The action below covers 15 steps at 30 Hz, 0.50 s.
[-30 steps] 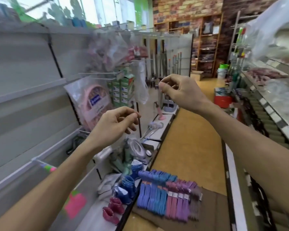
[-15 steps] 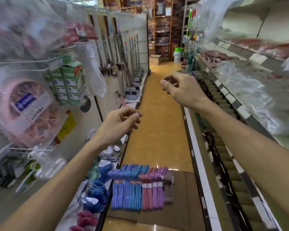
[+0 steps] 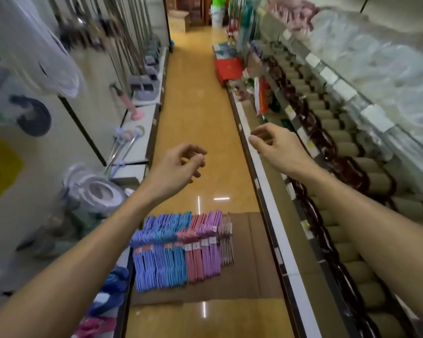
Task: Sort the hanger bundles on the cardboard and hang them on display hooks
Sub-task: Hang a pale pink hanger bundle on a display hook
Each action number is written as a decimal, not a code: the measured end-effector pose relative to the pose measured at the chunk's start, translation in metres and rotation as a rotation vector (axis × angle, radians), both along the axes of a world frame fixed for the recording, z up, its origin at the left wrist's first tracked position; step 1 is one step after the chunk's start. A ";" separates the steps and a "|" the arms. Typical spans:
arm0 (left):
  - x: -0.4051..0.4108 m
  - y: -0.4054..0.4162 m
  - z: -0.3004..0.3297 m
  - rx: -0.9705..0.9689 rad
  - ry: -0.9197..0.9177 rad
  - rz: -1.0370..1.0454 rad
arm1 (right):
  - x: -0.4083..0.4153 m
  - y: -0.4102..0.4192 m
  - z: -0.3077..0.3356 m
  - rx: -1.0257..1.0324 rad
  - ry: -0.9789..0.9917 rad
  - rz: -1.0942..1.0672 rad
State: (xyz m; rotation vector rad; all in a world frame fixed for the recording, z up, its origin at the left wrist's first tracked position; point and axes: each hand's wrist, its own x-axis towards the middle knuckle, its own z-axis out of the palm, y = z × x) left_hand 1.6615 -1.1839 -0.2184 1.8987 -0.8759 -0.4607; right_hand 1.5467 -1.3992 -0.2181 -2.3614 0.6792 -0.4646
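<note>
Hanger bundles lie in a row on a brown cardboard sheet [image 3: 252, 269] on the aisle floor: blue bundles [image 3: 160, 254] on the left, pink ones [image 3: 194, 254] and purple ones [image 3: 209, 250] in the middle, a thin dark bundle [image 3: 226, 245] on the right. My left hand [image 3: 175, 170] hovers in the air above and beyond the bundles, fingers loosely curled, holding nothing. My right hand [image 3: 277, 148] hangs further right at a similar height, fingers loosely curled and empty.
A white shelf wall on the left carries a toilet seat [image 3: 95, 191], mops and hanging bags [image 3: 47, 57]. The right shelving [image 3: 340, 147] holds rows of rolls and dark items. A red box [image 3: 230, 69] stands far down the orange-floored aisle.
My view swung from the left display wall down to the aisle and the cardboard. Both hands dropped lower and drew away from the hooks, empty.
</note>
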 end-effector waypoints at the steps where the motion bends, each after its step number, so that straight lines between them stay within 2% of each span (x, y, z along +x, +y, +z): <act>1: 0.008 -0.008 -0.017 0.012 0.017 0.002 | 0.004 -0.007 -0.021 0.006 0.024 -0.012; 7: 0.040 -0.051 -0.144 0.035 0.058 0.050 | 0.019 -0.041 -0.164 0.068 0.129 -0.064; 15: 0.050 -0.089 -0.378 0.177 0.131 0.067 | -0.006 -0.066 -0.408 0.237 0.290 -0.116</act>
